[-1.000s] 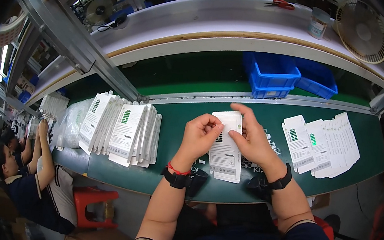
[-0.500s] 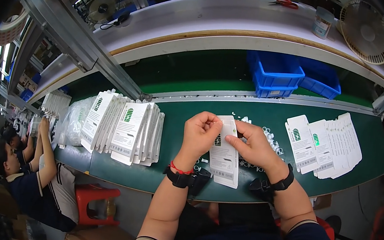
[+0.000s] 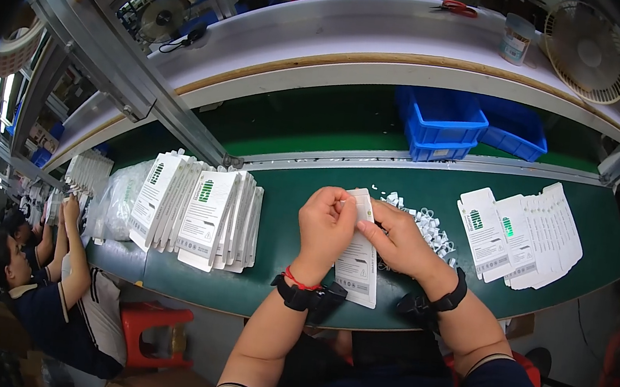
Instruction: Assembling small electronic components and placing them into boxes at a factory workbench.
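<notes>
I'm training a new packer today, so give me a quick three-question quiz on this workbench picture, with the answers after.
1. True or false: both hands hold one white package.
2. Where do the blue bins sit? A) behind the green belt B) on the red stool C) on the top shelf
3. Fill in: the row of finished white packages stands to the person's ____.

Key:
1. True: the left hand and right hand pinch the top of the white package.
2. A: the blue bins lie beyond the green belt.
3. Left: the package row.
</notes>
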### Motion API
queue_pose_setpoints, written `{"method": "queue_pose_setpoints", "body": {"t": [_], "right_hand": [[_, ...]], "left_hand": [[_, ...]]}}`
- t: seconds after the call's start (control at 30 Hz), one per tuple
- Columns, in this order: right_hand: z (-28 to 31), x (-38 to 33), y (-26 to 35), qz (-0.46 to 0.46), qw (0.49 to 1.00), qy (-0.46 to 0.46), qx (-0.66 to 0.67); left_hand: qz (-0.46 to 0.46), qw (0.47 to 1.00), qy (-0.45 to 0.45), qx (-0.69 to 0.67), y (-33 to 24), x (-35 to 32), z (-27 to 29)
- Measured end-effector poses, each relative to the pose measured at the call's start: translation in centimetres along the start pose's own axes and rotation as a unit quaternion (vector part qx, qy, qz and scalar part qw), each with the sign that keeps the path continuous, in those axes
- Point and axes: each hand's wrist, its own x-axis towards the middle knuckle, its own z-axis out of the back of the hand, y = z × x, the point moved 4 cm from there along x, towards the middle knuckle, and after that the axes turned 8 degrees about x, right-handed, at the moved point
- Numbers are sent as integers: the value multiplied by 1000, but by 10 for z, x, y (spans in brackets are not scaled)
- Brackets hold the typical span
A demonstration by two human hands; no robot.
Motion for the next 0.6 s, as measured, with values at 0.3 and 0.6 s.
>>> {"method": "queue_pose_setpoints", "body": {"t": [0.3, 0.6], "right_hand": [[-1, 0, 2, -14, 1000, -7, 8], [9, -1, -16, -171, 925, -95, 326]], "left_hand": [[38, 998, 47, 24, 10, 6, 6], [-11, 988, 151, 11, -2, 3, 2]]}}
